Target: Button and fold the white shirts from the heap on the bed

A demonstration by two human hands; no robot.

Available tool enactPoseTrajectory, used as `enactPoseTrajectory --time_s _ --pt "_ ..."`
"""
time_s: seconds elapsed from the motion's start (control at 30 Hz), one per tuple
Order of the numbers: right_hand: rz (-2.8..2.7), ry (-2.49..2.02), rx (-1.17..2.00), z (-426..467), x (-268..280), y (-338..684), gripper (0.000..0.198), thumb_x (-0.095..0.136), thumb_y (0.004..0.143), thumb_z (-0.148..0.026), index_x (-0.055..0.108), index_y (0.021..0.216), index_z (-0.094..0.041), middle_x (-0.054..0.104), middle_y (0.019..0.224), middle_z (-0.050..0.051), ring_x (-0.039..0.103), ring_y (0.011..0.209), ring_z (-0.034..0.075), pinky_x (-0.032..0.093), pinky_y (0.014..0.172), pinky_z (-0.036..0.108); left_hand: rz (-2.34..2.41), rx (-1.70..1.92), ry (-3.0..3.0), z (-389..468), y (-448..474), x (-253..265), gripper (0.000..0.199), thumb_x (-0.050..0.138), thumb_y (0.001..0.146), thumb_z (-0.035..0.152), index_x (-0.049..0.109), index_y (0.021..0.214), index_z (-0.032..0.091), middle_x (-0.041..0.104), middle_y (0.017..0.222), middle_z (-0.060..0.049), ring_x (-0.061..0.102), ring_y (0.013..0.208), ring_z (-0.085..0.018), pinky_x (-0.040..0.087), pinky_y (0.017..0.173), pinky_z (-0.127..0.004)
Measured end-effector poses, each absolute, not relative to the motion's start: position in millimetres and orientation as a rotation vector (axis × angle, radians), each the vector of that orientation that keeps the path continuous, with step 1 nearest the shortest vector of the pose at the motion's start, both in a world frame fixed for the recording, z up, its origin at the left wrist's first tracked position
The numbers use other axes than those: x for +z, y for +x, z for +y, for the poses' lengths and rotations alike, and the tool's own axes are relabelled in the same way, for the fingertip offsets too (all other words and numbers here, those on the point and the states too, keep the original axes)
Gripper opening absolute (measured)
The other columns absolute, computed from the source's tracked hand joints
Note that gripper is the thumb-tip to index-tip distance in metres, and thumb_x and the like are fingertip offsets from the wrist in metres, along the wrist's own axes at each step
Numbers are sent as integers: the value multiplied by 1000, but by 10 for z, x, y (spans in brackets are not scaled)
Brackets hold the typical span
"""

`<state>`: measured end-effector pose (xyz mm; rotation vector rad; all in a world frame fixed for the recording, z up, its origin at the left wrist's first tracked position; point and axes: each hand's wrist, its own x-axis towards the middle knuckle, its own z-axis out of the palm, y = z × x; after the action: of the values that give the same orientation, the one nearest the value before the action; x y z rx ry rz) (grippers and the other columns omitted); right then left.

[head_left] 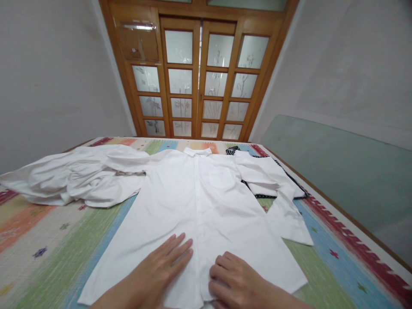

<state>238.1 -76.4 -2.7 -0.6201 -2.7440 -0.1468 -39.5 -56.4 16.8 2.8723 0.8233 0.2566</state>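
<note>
A white button-up shirt (174, 197) lies spread on its back, collar at the far end and hem toward me. Its right-side sleeve bends down over the cloth. My left hand (162, 264) rests flat on the lower front, left of the button strip, fingers stretched out and slightly apart. To the right of the strip, near the hem, my right hand (233, 277) has its fingers curled in on the shirt's fabric. The fingertips and thumb of that hand are partly hidden.
A crumpled white garment (83, 176) lies to the left, meeting the shirt's sleeve. Under the right sleeve shows a black-and-white folded cloth (298, 186). Everything lies on a striped, colourful bedspread (54, 249). Beyond stand wooden glazed doors (197, 81), with a pale green board (341, 176) along the right wall.
</note>
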Motion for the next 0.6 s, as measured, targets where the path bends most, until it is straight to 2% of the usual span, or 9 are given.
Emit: enactPoseTrajectory --time_s 0.07,0.17,0.23,0.33,0.5,0.6 --pt "-2711 -602 -179 -767 -111 2344 22 57 91 -25 50 70 -20 56 67 1 50 63 15 31 54 30 712 390 2955 -618 -306 86 78 64 82 56 40 147 20 50 147 -11 47 134 -28 43 109 -40" --pt "-2656 -618 -158 -777 -155 2349 21 54 89 -19 48 69 -20 52 65 0 45 58 14 24 50 30 691 712 3008 -703 -167 -51 36 59 90 39 63 118 17 69 122 -9 62 116 -22 52 99 -32" --pt "-2640 -622 -130 -789 -147 2372 20 52 89 -17 49 69 -20 52 64 -1 44 56 14 23 49 30 714 908 2995 -750 -95 -97 17 53 93 24 66 102 17 73 105 -7 67 105 -18 55 92 -27" --pt "-2644 -576 -128 -805 -127 2409 22 50 91 -18 49 69 -20 50 62 -2 42 53 13 23 48 31 638 1028 3026 -791 -42 -72 19 47 94 14 65 99 15 74 98 -6 69 96 -15 57 85 -24" --pt "-2666 -534 -182 -804 -109 2410 25 50 94 -21 49 69 -20 49 61 -3 41 50 13 23 45 31 625 1065 3116 -832 -11 -14 23 44 95 9 66 99 11 75 99 -7 69 95 -15 57 86 -23" --pt "-2717 -473 -251 -790 -131 2379 20 54 92 -18 51 72 -20 51 62 -3 42 49 12 22 44 30 672 1056 3161 -861 1 -73 25 43 94 7 67 100 11 75 99 -7 69 96 -15 57 87 -23"
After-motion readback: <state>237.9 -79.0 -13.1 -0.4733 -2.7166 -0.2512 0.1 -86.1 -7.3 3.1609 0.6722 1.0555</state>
